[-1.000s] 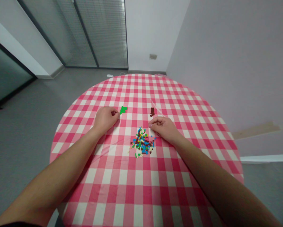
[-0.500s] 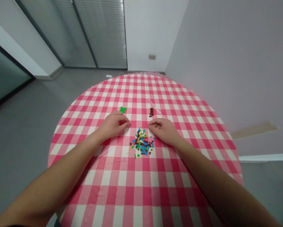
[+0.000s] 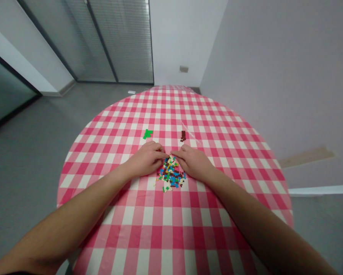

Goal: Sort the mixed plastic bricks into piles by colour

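A heap of tiny mixed-colour bricks (image 3: 171, 175) lies in the middle of the round table with the red-and-white check cloth (image 3: 174, 229). My left hand (image 3: 146, 157) and my right hand (image 3: 191, 161) meet at the heap's far edge, fingertips curled and pinched down into the bricks. What each pinch holds is too small to make out. A small group of green bricks (image 3: 148, 133) lies beyond my left hand. A small group of dark brown bricks (image 3: 183, 135) lies beyond my right hand.
The table's round edge drops to a grey floor on all sides. A lilac wall stands close on the right, and glass partitions with blinds (image 3: 108, 38) stand at the back left. A small white object (image 3: 131, 92) lies on the floor behind the table.
My left hand has left the green bricks and moved right and nearer to the heap. My right hand has slid left to the heap. Both now meet at its top edge.
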`<state>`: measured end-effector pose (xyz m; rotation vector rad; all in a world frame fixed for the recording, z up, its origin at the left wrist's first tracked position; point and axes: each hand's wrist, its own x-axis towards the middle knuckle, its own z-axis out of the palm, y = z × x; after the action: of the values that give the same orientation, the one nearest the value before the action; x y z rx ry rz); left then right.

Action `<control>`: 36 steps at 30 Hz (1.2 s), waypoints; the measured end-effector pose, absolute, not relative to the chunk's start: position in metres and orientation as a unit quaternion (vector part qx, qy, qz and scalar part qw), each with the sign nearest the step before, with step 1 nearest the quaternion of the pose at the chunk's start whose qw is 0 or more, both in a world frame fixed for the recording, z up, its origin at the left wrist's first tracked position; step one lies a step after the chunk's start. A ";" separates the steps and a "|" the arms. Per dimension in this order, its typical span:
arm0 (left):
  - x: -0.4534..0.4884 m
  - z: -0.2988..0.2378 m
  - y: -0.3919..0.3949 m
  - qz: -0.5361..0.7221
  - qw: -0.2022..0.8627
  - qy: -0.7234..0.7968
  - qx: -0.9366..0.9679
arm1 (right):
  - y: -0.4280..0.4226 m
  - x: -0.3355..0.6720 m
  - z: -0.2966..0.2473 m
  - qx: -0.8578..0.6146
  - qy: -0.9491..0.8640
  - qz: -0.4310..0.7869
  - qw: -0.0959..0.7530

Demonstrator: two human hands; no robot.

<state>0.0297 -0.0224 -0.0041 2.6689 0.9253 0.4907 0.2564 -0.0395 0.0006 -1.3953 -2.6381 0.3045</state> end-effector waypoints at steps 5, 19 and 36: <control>0.028 -0.004 -0.022 0.190 0.158 0.310 0.918 | -0.039 0.253 -0.001 -0.466 -0.879 0.090 0.049; 0.033 -0.011 -0.019 0.203 0.159 0.342 0.904 | -0.040 0.254 -0.004 -0.453 -0.882 0.097 0.085; 0.029 -0.006 -0.023 0.196 0.174 0.325 0.909 | -0.038 0.265 -0.002 -0.416 -0.880 0.174 0.148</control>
<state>0.0294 -0.0228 -0.0055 2.5768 0.9224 0.5556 0.2653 -0.0376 -0.0021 -1.1971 -2.5319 0.5007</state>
